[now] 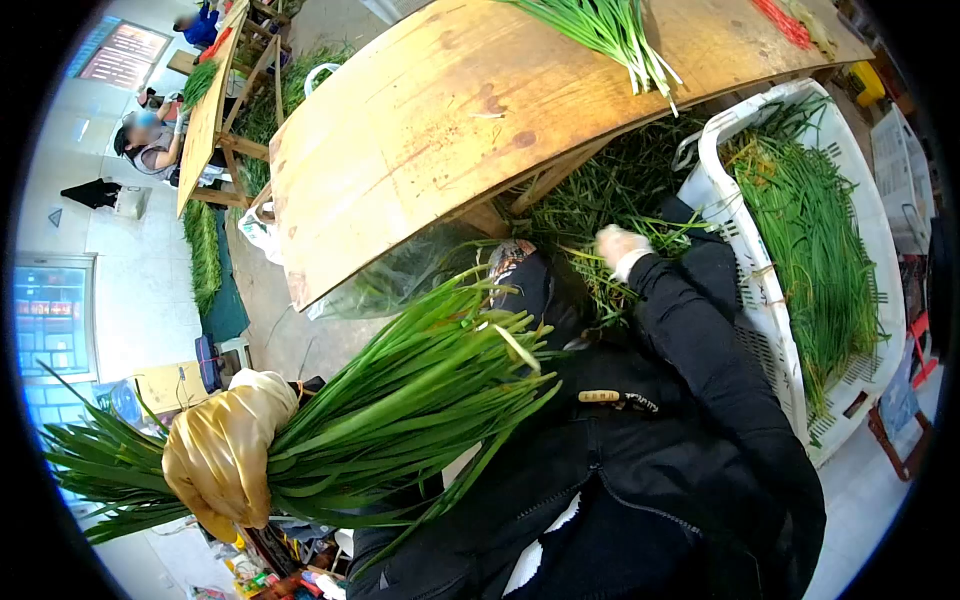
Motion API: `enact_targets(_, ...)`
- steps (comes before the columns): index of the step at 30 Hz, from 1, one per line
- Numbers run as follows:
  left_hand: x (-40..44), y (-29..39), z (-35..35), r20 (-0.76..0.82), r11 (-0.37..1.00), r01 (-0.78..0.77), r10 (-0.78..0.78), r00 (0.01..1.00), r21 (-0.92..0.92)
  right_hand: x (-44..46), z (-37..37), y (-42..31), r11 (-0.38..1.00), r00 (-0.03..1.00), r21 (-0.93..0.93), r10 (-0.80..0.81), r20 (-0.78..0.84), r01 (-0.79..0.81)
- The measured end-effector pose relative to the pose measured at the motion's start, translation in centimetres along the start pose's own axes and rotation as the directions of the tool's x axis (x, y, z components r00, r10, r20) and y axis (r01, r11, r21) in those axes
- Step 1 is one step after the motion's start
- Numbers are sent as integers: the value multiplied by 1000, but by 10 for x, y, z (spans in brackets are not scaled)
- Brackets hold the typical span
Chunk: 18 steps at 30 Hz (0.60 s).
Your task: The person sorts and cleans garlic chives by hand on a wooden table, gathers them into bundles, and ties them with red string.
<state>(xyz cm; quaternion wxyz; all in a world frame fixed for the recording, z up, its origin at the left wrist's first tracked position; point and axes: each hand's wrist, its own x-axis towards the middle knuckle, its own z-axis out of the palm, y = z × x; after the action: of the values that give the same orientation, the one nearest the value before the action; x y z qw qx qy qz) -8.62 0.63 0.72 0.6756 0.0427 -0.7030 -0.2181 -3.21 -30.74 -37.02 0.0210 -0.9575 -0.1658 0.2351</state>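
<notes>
A thick bunch of garlic chives (pixel 400 390) lies across my left side, its pale stem ends toward my lap and its leaf tips toward the far left. My left hand (pixel 225 450), in a yellowish glove, is wrapped round the leafy part of it. My right hand (pixel 622 248), in a whitish glove, is over the loose green leaves (pixel 600 195) below the table edge. Its fingers look curled in; anything they hold is too small or hidden to make out. Another bunch of chives (pixel 610 40) rests on the wooden table (pixel 400 140) ahead.
At my right stands a white plastic basket (pixel 715 150) with chives (pixel 800 240) inside. Red ties (pixel 785 22) lie at the table's far right. A clear plastic bag (pixel 400 270) hangs beneath the table. Another person (pixel 150 145) works at a second table (pixel 205 125) at the far left.
</notes>
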Motion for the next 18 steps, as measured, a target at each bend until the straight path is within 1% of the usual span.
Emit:
enact_targets(1, -1, 0, 0, 1, 1000, -1, 1, 1000, 1, -17, -32, 3, 994, 973, -38, 105, 205, -99)
enact_targets(3, -2, -3, 0, -44, 998, 5, -2, 999, 57, -38, -70, -13, 956, 996, 284, 88, -18, -80)
enact_targets(4, -2, -7, -2, -47, 998, 3, -1, 999, 56, -35, -77, -28, 872, 940, 423, -110, -322, 247)
enact_targets(5, -1, -12, -7, -51, 1000, 5, -5, 999, -8, -31, -85, -44, 698, 755, 439, -225, -616, 566)
enact_targets(6, 0, -14, -9, -56, 997, 6, -10, 998, -71, -42, -108, -60, 430, 790, 663, -366, -492, 613)
enact_targets(7, 0, -14, -7, -56, 998, 7, -11, 998, -69, -63, -143, -76, 133, 753, 836, -527, -395, 532)
enact_targets(8, -1, -13, -6, -81, 999, 26, -30, 996, -40, -91, -178, -91, 302, 745, 752, -566, -353, 586)
enact_targets(9, -1, -11, -5, -105, 999, 46, -47, 993, -13, -114, -199, -104, 454, 743, 635, -596, -305, 625)
enact_targets(10, 0, -10, -5, -110, 998, 61, -58, 992, 25, -121, -193, -115, 415, 654, 521, -607, -452, 746)
enact_targets(11, 0, -10, -4, -111, 998, 60, -57, 992, 26, -125, -184, -122, 378, 540, 387, -611, -579, 841)
enact_targets(12, -1, -10, -4, -107, 998, 47, -42, 993, 42, -124, -175, -127, 389, 494, 309, -605, -624, 868)
enact_targets(13, -1, -9, -3, -101, 998, 35, -28, 994, 59, -118, -157, -128, 373, 411, 228, -544, -732, 899)
enact_targets(14, -1, -8, -2, -103, 998, 33, -27, 994, 60, -119, -156, -121, 346, 555, 435, -571, -605, 831)
enact_targets(15, 0, -8, -2, -101, 999, 47, -46, 994, 9, -120, -155, -111, 326, 663, 620, -600, -447, 713)
enact_targets(16, -1, -8, -2, -99, 997, 59, -63, 993, -42, -114, -139, -102, 269, 444, 353, -539, -716, 896)
enact_targets(17, -1, -7, -3, -103, 997, 56, -61, 993, -43, -112, -127, -98, 217, 490, 443, -491, -720, 870)
enact_targets(18, -2, -6, -5, -67, 998, 57, -58, 996, -13, -109, -112, -96, 44, 552, 582, -383, -740, 812)
